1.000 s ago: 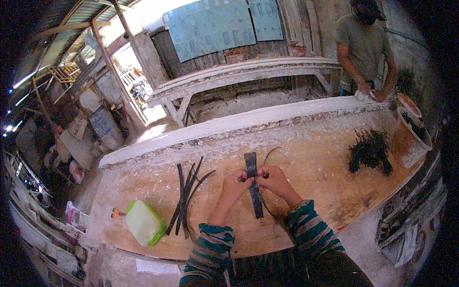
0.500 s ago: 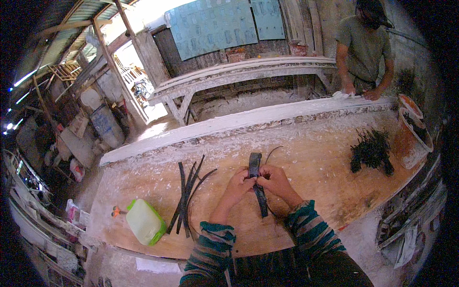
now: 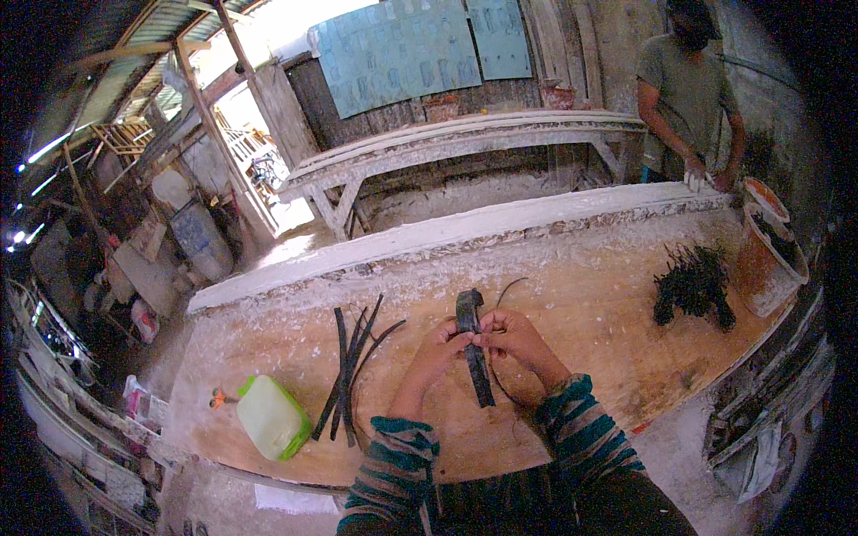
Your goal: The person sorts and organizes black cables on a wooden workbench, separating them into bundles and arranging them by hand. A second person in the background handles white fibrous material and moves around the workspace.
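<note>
Above the wooden table, a flat black strip (image 3: 480,380), rubber-like and curled into a loop at its top, is held between both hands. My left hand (image 3: 444,347) is closed on its left side. From the right, my right hand (image 3: 516,339) pinches at the strip's middle, its fingertips meeting the left thumb; a thin dark strand (image 3: 511,288) trails out on that side. What exactly lies under the fingertips is hidden. Several loose black strips (image 3: 344,384) lie crossed to the left of my hands.
A pale jug with green ends (image 3: 273,417) and orange-handled scissors (image 3: 219,398) lie left. A bundle of black pieces (image 3: 693,284) and a bucket (image 3: 770,268) are right. Beyond a white-crusted ledge (image 3: 465,230), a person (image 3: 686,98) works at the far right.
The strip's looped top has tilted a little left in my hands, and my fingers have shifted slightly. The other person's hands have moved right along the ledge.
</note>
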